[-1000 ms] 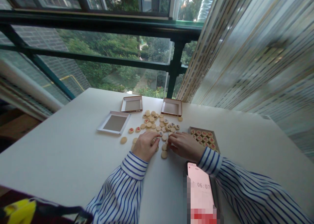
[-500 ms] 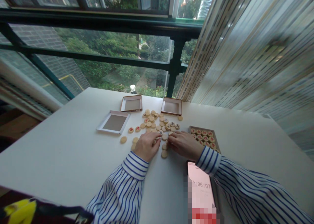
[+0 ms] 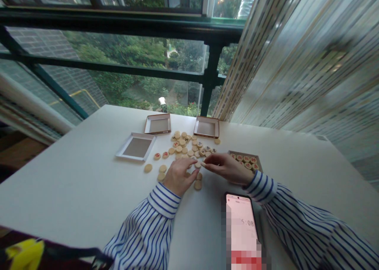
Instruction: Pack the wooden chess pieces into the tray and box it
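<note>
A loose heap of round wooden xiangqi pieces [image 3: 179, 148] lies on the white table, some face down, some showing red or black characters. My left hand [image 3: 179, 176] is low over the near side of the heap, thumb and forefinger apart, beside a blank-side-up piece [image 3: 197, 165]. To its right, my right hand [image 3: 229, 168] pinches a pale xiangqi piece [image 3: 203, 164], seen edge-on at the fingertips. Behind that hand, a shallow box [image 3: 259, 159] holds rows of pieces with red characters, partly hidden by the hand and wrist.
Three shallow trays stand beyond the heap: a white one [image 3: 118, 156] and two brown-edged ones, left [image 3: 146, 124] and right [image 3: 218, 131]. A phone [image 3: 241, 207] showing a timer lies near my right forearm. A green railing [image 3: 209, 88] and window rise behind the table [image 3: 74, 183].
My right hand has drawn slightly right and its fingertips now show a piece. My left thumb and forefinger have spread apart. The view has shifted slightly.
</note>
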Available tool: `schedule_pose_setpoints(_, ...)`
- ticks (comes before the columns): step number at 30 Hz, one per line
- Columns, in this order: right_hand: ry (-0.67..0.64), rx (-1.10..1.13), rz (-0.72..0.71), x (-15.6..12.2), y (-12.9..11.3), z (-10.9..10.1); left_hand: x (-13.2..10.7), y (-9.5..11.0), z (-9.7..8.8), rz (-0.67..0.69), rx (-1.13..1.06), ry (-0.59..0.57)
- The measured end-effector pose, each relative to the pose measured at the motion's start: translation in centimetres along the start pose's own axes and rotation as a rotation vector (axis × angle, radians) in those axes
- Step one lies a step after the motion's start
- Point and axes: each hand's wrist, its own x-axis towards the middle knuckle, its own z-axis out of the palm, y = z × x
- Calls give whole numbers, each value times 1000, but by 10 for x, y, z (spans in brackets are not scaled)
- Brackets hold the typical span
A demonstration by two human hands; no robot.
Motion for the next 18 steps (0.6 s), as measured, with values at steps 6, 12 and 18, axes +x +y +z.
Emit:
schedule_pose_setpoints(6,-5,294,138,1,-4,-1,1,6,2,56,9,47)
schedule_pose_setpoints(12,-12,333,180,-2,-6,-2,1,8,4,96,28,44)
schedule_pose_setpoints(18,-18,353,174,-2,-10,-1,2,10,6,126,42,60)
